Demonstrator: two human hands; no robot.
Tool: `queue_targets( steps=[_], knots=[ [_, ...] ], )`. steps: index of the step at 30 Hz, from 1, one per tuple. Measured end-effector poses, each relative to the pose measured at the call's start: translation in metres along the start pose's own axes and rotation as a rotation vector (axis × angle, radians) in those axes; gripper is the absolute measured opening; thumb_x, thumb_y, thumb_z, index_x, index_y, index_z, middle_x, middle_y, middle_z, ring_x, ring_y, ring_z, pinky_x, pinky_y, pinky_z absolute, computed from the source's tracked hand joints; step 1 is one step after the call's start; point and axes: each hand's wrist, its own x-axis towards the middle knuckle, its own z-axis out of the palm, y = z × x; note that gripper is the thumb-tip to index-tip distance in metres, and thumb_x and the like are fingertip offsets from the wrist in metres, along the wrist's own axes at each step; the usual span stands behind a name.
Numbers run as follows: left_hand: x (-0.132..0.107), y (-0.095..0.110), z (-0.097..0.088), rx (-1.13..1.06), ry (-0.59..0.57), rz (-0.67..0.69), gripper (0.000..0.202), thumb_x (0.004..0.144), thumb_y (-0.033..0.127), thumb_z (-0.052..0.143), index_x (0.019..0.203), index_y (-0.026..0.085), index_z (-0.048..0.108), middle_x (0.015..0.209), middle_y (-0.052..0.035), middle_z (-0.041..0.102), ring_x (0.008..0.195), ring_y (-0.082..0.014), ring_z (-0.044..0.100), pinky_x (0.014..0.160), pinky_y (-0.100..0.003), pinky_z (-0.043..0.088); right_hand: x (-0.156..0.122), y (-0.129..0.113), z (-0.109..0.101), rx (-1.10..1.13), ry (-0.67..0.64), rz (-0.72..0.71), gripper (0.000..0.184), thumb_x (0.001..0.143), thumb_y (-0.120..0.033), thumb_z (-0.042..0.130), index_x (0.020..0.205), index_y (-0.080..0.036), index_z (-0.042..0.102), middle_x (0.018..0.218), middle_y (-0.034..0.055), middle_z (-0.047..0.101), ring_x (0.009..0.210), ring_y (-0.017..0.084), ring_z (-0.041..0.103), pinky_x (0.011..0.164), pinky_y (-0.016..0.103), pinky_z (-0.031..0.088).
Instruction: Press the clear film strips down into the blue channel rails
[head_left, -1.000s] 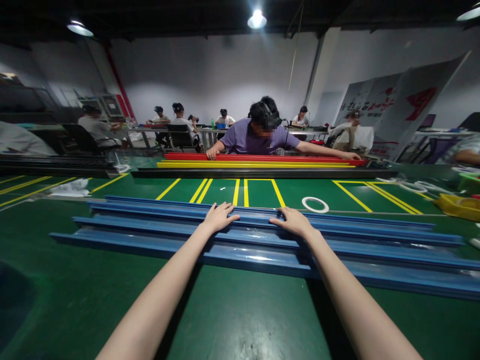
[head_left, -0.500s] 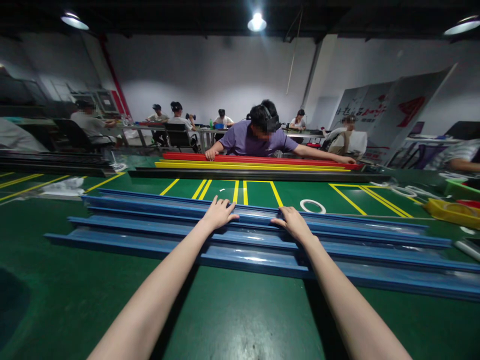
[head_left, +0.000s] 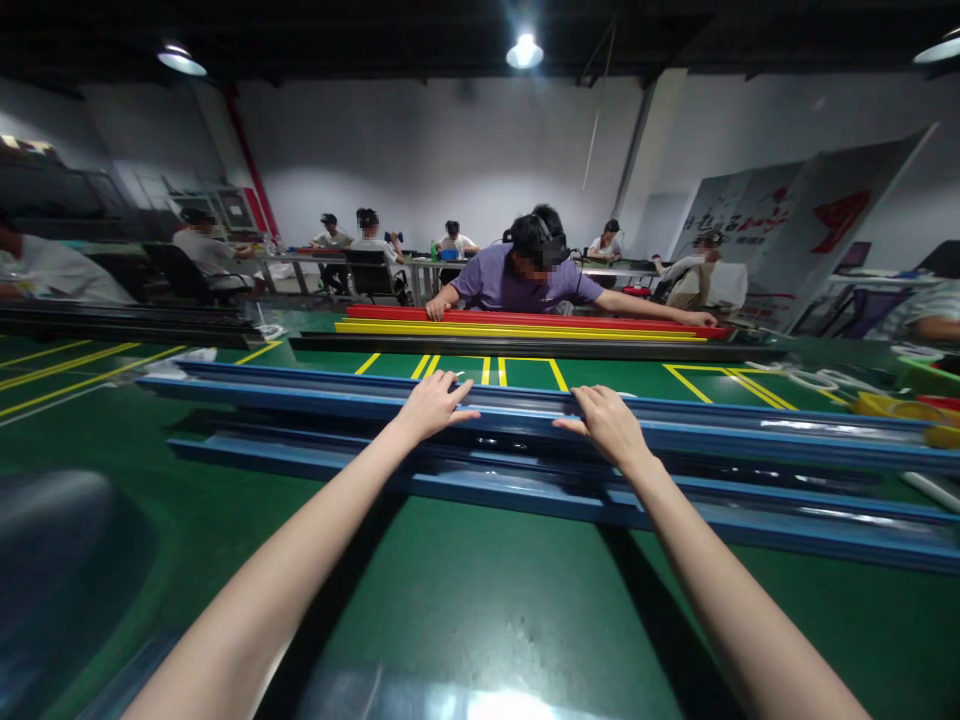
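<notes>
Both of my hands grip one long blue channel strip (head_left: 517,408) that lies crosswise in front of me, raised over the others. My left hand (head_left: 435,407) is closed over it left of the middle, thumb on the near wall and fingers over the far edge. In the same kind of hold, my right hand (head_left: 609,425) is closed on it to the right. Beneath and nearer to me, more blue channel strips (head_left: 495,492) rest on the green table (head_left: 480,590), partly hidden by the raised one and my forearms.
Across the table a person in a purple shirt (head_left: 491,280) leans over red (head_left: 525,319), yellow (head_left: 510,331) and black strips (head_left: 525,349), both hands on the red. Yellow tape lines (head_left: 559,375) mark the table. Yellow containers (head_left: 892,408) stand at right; dark strips (head_left: 120,325) lie far left.
My hands have lifted the far blue channel strip off the others; a dark gap shows under it. It now hides the white tape ring. The view has shifted slightly.
</notes>
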Motion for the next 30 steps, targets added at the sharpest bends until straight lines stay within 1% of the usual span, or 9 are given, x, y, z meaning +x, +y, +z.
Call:
queue_targets(
  steps=[5, 9, 12, 14, 16, 21, 25, 30],
  knots=[
    [-0.028, 0.023, -0.011, -0.053, 0.023, 0.020, 0.062, 0.081, 0.059, 0.027, 0.118, 0.015, 0.050, 0.098, -0.0143, 0.054, 0.089, -0.0241, 0.050, 0.076, -0.033, 0.040, -0.037, -0.013, -0.013, 0.004, 0.021, -0.002, 0.064, 0.077, -0.061, 0.027, 0.100, -0.009, 0.056, 0.091, 0.0165, 0.061, 0.089, 0.027, 0.051, 0.080, 0.035, 0.038],
    [-0.047, 0.042, -0.018, -0.081, 0.086, 0.070, 0.064, 0.081, 0.060, 0.027, 0.116, 0.012, 0.051, 0.096, -0.0155, 0.055, 0.089, -0.0244, 0.051, 0.077, -0.034, 0.040, -0.070, -0.021, -0.017, 0.014, 0.078, -0.007, 0.065, 0.077, -0.061, 0.029, 0.104, -0.009, 0.056, 0.095, 0.0169, 0.061, 0.091, 0.027, 0.052, 0.082, 0.036, 0.039],
    [-0.058, 0.059, -0.023, -0.093, 0.144, 0.093, 0.064, 0.080, 0.060, 0.029, 0.114, 0.011, 0.053, 0.094, -0.0161, 0.056, 0.087, -0.0245, 0.051, 0.075, -0.035, 0.041, -0.094, -0.020, -0.020, 0.003, 0.121, -0.016, 0.062, 0.078, -0.059, 0.030, 0.107, -0.011, 0.055, 0.097, 0.0157, 0.061, 0.092, 0.026, 0.053, 0.081, 0.036, 0.039],
    [-0.064, 0.071, -0.025, -0.091, 0.179, 0.100, 0.065, 0.080, 0.061, 0.029, 0.112, 0.011, 0.054, 0.094, -0.0158, 0.057, 0.086, -0.0242, 0.051, 0.074, -0.035, 0.041, -0.108, -0.017, -0.023, -0.032, 0.159, -0.051, 0.060, 0.079, -0.058, 0.033, 0.106, -0.010, 0.056, 0.097, 0.0155, 0.062, 0.091, 0.026, 0.054, 0.080, 0.036, 0.039],
    [-0.068, 0.083, -0.027, -0.079, 0.199, 0.098, 0.065, 0.079, 0.062, 0.029, 0.111, 0.011, 0.054, 0.092, -0.0148, 0.057, 0.085, -0.0239, 0.052, 0.072, -0.035, 0.041, -0.120, -0.012, -0.026, -0.082, 0.169, -0.098, 0.057, 0.080, -0.056, 0.036, 0.104, -0.009, 0.057, 0.095, 0.0155, 0.063, 0.089, 0.025, 0.055, 0.078, 0.035, 0.038],
    [-0.075, 0.109, -0.024, -0.089, 0.198, 0.094, 0.066, 0.078, 0.064, 0.029, 0.111, 0.012, 0.054, 0.088, -0.0135, 0.058, 0.084, -0.0238, 0.052, 0.072, -0.034, 0.040, -0.142, -0.005, -0.034, -0.151, 0.190, -0.178, 0.052, 0.082, -0.053, 0.038, 0.101, -0.009, 0.059, 0.093, 0.0154, 0.065, 0.085, 0.022, 0.058, 0.077, 0.034, 0.036],
    [-0.079, 0.124, -0.018, -0.126, 0.173, 0.095, 0.066, 0.078, 0.063, 0.029, 0.111, 0.011, 0.054, 0.090, -0.0145, 0.057, 0.083, -0.0239, 0.052, 0.071, -0.035, 0.040, -0.155, -0.002, -0.038, -0.159, 0.178, -0.185, 0.051, 0.082, -0.053, 0.037, 0.100, -0.010, 0.059, 0.093, 0.0157, 0.065, 0.084, 0.022, 0.058, 0.077, 0.034, 0.035],
    [-0.083, 0.136, -0.014, -0.140, 0.143, 0.084, 0.069, 0.078, 0.064, 0.027, 0.111, 0.010, 0.053, 0.090, -0.0153, 0.058, 0.085, -0.0250, 0.052, 0.071, -0.035, 0.040, -0.167, 0.002, -0.034, -0.144, 0.130, -0.178, 0.052, 0.082, -0.053, 0.037, 0.100, -0.011, 0.060, 0.093, 0.0146, 0.065, 0.084, 0.022, 0.058, 0.078, 0.034, 0.035]
  ],
)
